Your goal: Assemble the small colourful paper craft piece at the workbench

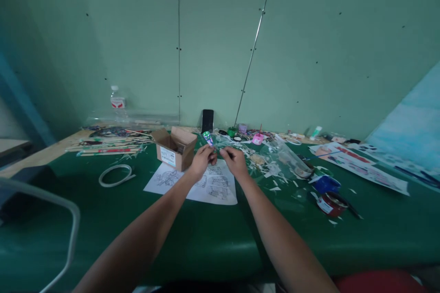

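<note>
My left hand (203, 160) is closed on a small green, white and purple painted piece (208, 137), which sticks up above the fingers. Close beside it, my right hand (234, 161) is pinched, and whatever lies between its fingertips is too small to make out. Under both hands is a white sheet with black line drawings (192, 194). An open cardboard box (182, 158) stands at the sheet's upper left, just past my left hand.
A coil of white tubing (117, 184) and a pile of sticks (106, 150) lie left. A phone (207, 121) leans on the wall. White scraps (273, 169) cover the table's right middle, near a red jar (330, 205), a blue pot (326, 184) and a painted sheet (385, 176).
</note>
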Demonstrator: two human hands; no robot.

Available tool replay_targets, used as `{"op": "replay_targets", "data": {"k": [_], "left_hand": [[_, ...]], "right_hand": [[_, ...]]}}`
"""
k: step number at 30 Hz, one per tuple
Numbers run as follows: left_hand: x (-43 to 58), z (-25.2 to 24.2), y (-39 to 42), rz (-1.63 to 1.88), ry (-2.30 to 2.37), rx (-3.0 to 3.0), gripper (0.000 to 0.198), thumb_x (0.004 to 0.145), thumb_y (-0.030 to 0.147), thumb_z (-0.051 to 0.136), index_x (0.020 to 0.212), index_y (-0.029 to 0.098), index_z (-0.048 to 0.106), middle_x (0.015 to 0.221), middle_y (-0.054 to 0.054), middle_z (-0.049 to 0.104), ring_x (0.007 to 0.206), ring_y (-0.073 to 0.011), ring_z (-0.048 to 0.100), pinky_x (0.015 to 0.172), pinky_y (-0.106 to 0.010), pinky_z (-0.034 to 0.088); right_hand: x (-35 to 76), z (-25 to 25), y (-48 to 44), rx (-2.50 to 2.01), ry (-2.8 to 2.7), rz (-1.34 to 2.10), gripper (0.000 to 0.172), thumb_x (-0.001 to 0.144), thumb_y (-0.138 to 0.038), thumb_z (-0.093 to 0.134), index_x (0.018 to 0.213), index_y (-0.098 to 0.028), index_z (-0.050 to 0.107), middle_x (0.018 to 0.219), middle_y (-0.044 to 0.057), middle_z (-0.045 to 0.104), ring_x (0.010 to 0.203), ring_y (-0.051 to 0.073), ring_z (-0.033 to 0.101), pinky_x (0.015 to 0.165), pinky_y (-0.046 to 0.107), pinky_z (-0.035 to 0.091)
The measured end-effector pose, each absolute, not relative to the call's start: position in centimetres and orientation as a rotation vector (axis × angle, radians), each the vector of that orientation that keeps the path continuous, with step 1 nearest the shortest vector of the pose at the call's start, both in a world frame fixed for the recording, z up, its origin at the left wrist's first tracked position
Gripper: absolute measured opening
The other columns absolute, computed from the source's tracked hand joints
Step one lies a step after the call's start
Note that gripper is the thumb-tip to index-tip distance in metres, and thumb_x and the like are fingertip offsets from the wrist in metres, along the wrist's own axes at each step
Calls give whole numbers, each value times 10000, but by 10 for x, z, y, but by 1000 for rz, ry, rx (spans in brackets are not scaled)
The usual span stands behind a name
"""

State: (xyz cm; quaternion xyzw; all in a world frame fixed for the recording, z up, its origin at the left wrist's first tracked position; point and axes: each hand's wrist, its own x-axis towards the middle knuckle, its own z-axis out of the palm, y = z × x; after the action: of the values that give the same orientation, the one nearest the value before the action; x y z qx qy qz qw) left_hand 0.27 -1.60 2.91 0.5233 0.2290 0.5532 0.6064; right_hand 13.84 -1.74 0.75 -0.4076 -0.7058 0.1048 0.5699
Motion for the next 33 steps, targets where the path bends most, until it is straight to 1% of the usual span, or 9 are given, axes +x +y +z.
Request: {"op": "replay_targets", "data": {"k": [5, 11, 15, 18, 23, 28, 33], "left_hand": [[2, 28, -15, 1243, 503, 1206, 253, 722, 285, 549, 585, 187, 360, 498, 63, 311, 426, -65, 355, 463, -228, 301], [0, 27, -14, 1196, 448, 1212, 251, 759, 240, 495, 566, 185, 345, 515, 50, 308, 442, -69, 353, 474, -232, 305], [3, 30, -23, 1057, 442, 1302, 271, 785, 264, 484, 558, 181, 361, 517, 46, 303, 432, -69, 338, 472, -242, 295], [8, 32, -31, 977, 455, 1378, 268, 773, 261, 497, 557, 185, 358, 503, 44, 315, 429, -80, 377, 483, -253, 307], [9, 30, -28, 1077, 503, 1326, 230, 762, 262, 497, 576, 184, 385, 488, 53, 304, 411, -77, 362, 468, -248, 291], [1, 31, -19, 1249, 507, 1260, 262, 733, 249, 513, 540, 188, 347, 489, 54, 298, 416, -71, 358, 465, -242, 302], [0, 30, -18, 1227, 481, 1242, 255, 733, 242, 514, 548, 188, 348, 494, 56, 294, 415, -69, 346, 454, -236, 285]], "right_hand": [[139, 7, -17, -1015, -1647, 189, 391, 821, -513, 464, 655, -190, 606, 559, -11, 530, 540, 122, 458, 540, 238, 352], [139, 6, -15, -1045, -1628, 159, 372, 815, -511, 487, 664, -194, 609, 580, -9, 551, 546, 126, 477, 561, 239, 356], [148, 7, -12, -1063, -1530, 154, 410, 828, -528, 459, 646, -185, 590, 559, -15, 525, 542, 126, 452, 542, 238, 336], [157, 9, -10, -1065, -1443, 135, 436, 842, -530, 427, 628, -177, 565, 529, -24, 478, 540, 123, 421, 533, 236, 319], [156, 10, -12, -985, -1492, 179, 434, 839, -529, 421, 604, -184, 539, 521, -24, 443, 534, 120, 400, 524, 238, 314], [143, 6, -16, -938, -1666, 273, 410, 822, -508, 459, 564, -191, 496, 515, -29, 395, 517, 111, 376, 506, 236, 302], [142, 7, -17, -987, -1662, 231, 396, 820, -509, 468, 592, -192, 535, 514, -28, 429, 510, 112, 387, 505, 237, 304]]}}
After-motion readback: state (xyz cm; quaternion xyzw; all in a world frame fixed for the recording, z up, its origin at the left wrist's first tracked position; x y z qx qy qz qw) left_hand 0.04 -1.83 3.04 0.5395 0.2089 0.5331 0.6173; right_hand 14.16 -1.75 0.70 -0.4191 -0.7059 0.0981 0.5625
